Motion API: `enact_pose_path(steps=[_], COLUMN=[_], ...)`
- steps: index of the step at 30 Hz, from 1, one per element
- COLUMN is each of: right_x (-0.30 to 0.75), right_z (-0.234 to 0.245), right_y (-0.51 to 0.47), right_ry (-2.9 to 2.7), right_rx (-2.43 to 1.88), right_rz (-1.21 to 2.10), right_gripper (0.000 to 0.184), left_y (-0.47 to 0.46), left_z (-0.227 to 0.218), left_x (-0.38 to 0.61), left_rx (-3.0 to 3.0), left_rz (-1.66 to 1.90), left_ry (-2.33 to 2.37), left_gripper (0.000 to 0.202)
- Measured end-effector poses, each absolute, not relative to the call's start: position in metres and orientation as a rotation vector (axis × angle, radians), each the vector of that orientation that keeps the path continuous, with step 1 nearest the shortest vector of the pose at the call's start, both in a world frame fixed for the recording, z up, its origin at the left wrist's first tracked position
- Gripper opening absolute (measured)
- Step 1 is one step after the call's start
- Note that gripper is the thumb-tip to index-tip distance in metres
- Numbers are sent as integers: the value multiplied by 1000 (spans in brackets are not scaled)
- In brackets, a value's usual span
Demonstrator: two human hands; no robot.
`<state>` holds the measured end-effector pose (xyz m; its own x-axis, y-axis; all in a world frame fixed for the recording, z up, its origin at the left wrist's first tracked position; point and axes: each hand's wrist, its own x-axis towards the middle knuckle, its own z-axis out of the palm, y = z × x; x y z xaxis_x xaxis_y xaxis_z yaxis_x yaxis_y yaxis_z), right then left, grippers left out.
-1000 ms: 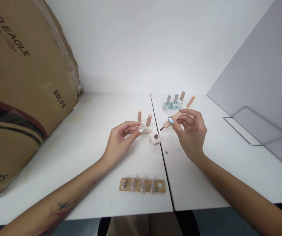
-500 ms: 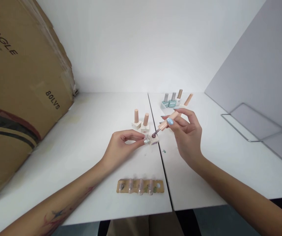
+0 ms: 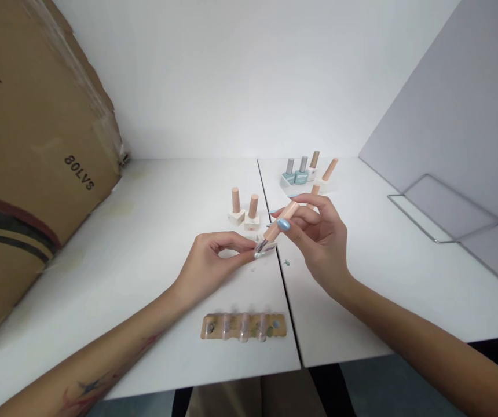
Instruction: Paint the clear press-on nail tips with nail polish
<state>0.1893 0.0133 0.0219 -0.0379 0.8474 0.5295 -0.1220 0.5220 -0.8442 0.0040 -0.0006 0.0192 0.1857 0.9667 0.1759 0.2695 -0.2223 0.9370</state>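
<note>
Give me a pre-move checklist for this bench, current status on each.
1. Right hand has the peach cap gripped: ok, held at a slant, brush end down.
2. Left hand pinches the small clear piece: ok, though its outline is too small to make out.
3. Brush in contact with that piece: cannot tell; the brush is right at the left fingertips.
4. Two peach-capped bottles behind the hands capped and upright: ok.
5. Brown strip clear of both hands: ok.
6. Tabletop free of marks: not ok, small green smear near the seam.
</note>
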Motion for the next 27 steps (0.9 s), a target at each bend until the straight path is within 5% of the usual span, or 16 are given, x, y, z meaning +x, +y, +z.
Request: enact_pose_path(steps=[27], right_x=[190], right_z=[19], right_y=[11], right_ry=[-1556], right_rx=[-485], right_rz=[687], right_gripper=[34], left_y=[-2], left_z=[17], left_x=[2], left_rx=[1810], left_rz=[1140], left_ry=[1210], left_gripper=[3])
